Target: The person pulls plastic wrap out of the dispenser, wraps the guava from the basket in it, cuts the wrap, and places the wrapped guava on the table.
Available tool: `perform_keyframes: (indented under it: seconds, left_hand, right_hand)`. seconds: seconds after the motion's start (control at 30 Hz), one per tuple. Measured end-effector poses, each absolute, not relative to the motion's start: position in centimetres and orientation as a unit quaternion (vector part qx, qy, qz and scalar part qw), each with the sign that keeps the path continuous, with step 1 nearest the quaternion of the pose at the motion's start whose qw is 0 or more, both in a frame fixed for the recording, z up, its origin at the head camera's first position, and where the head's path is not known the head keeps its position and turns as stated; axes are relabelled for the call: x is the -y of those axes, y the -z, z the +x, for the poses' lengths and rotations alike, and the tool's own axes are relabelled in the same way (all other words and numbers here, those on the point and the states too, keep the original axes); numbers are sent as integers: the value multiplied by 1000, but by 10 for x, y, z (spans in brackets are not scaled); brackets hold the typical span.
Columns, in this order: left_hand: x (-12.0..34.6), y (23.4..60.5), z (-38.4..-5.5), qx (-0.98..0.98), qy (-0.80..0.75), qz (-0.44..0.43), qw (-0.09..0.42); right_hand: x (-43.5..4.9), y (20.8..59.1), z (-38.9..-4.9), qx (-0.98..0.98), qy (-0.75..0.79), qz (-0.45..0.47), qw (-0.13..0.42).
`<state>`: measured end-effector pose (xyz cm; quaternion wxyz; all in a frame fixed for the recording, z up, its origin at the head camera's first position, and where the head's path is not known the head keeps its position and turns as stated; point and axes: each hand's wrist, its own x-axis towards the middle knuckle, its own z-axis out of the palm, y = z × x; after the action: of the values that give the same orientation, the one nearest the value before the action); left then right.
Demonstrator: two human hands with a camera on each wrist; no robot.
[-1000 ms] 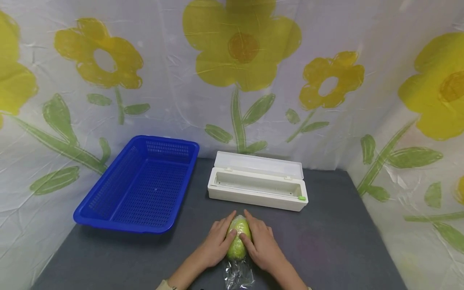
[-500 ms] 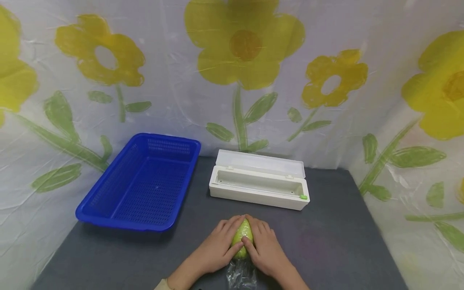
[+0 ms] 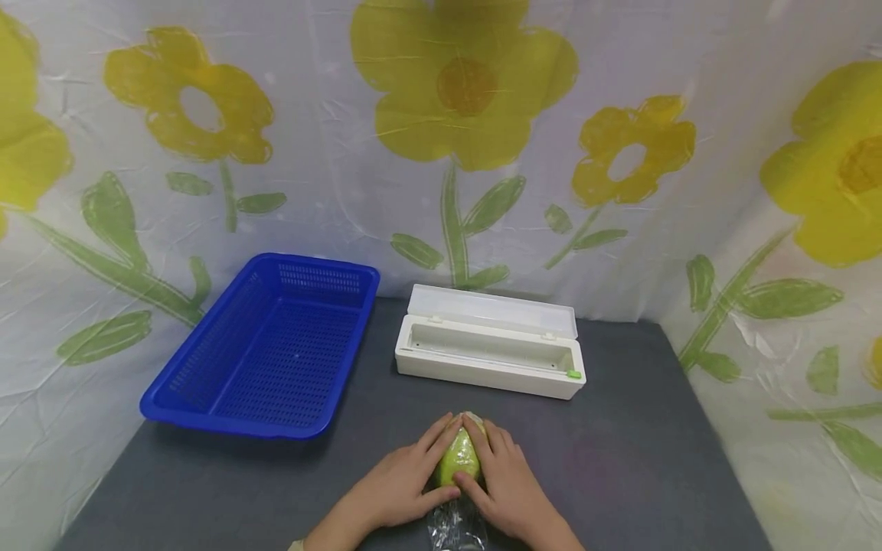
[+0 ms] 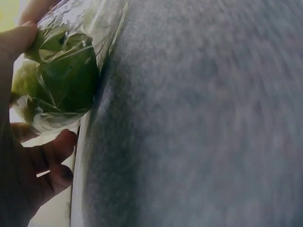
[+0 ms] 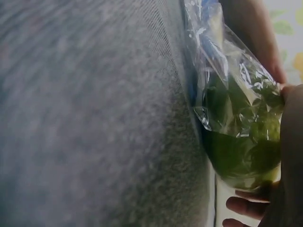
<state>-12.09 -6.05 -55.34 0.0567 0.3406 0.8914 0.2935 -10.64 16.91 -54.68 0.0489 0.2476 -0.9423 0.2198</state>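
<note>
A rounded light-green fruit or vegetable [image 3: 460,458], wrapped in clear plastic film, lies near the front of the table. My left hand [image 3: 403,486] holds its left side, fingers curving toward the far end and thumb at the near end. From the other side my right hand [image 3: 508,484] cups it the same way, so both thumbs come close together. Loose crinkled film [image 3: 456,528] trails toward me. Folds of film over the green surface [image 4: 68,78] show in the left wrist view. In the right wrist view, shiny film [image 5: 213,45] gathers above the green body [image 5: 241,151].
Behind the hands stands a long white box [image 3: 482,375], its lid raised and a small green slider [image 3: 574,374] on its front edge. A blue slotted basket [image 3: 234,428] sits on the left of the dark grey table [image 3: 641,444]. A flower-print curtain [image 3: 317,176] hangs behind.
My fingers have slid round toward the wrapped thing's far end and drawn closer together there. My left thumb has moved down to its near end. It has shifted slightly right.
</note>
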Motion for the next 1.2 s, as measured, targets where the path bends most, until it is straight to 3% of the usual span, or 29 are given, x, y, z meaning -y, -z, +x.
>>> perform_keyframes:
  seconds: [0.23, 0.5, 0.57, 1.2]
  left_hand:
    - [59, 556, -120, -887, -322, 322, 72]
    - [61, 560, -118, -816, -483, 240, 207]
    - [58, 562, -117, -801, -502, 240, 221]
    - [47, 562, -123, -840, -476, 217, 147]
  right_hand:
    - [-168, 547, -109, 943, -226, 240, 46]
    - [-165, 555, -109, 927, -323, 188, 6]
    - [-165, 556, -110, 921, -346, 181, -10]
    - [-164, 553, -108, 912, -390, 125, -33]
